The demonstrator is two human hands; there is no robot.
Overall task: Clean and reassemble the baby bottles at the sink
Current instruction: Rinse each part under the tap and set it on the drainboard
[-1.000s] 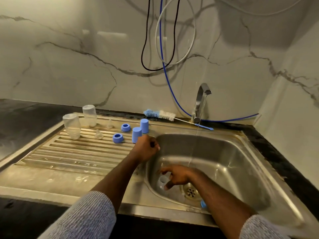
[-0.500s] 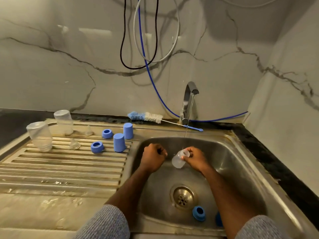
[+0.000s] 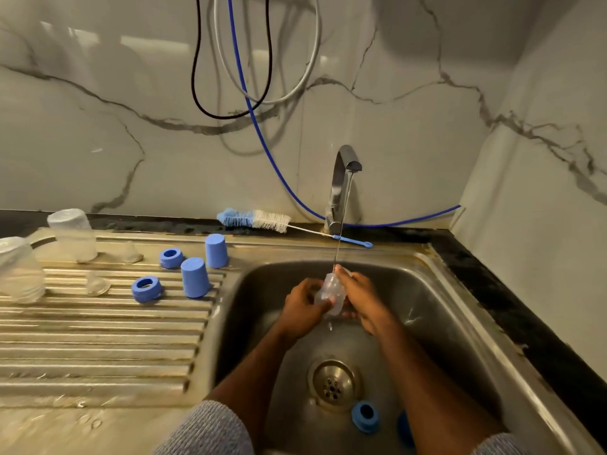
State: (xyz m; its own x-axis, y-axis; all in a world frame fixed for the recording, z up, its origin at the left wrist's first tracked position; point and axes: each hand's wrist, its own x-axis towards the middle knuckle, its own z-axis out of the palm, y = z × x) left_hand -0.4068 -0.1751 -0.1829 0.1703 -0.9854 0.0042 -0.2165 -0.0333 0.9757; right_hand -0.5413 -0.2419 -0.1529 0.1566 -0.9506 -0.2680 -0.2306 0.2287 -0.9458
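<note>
A clear baby bottle (image 3: 329,292) is under the thin stream from the tap (image 3: 341,188), over the steel sink (image 3: 437,307). My left hand (image 3: 302,305) grips its left side and my right hand (image 3: 361,298) grips its right side and top. On the drainboard (image 3: 98,339) stand two upturned clear bottles (image 3: 74,234) (image 3: 18,270), two clear teats (image 3: 131,252) (image 3: 97,284), two blue rings (image 3: 171,257) (image 3: 146,288) and two blue caps (image 3: 216,250) (image 3: 195,277). A blue ring (image 3: 365,416) lies in the sink near the drain (image 3: 333,384).
A blue and white bottle brush (image 3: 259,220) lies on the back ledge left of the tap. Cables and a blue hose (image 3: 262,139) hang down the marble wall. A second blue part (image 3: 404,428) is half hidden behind my right forearm. Black counter borders the sink at right.
My right hand lifted the clear bottle from the sink bottom up under the stream. My left hand left the sink rim and took hold of the bottle too.
</note>
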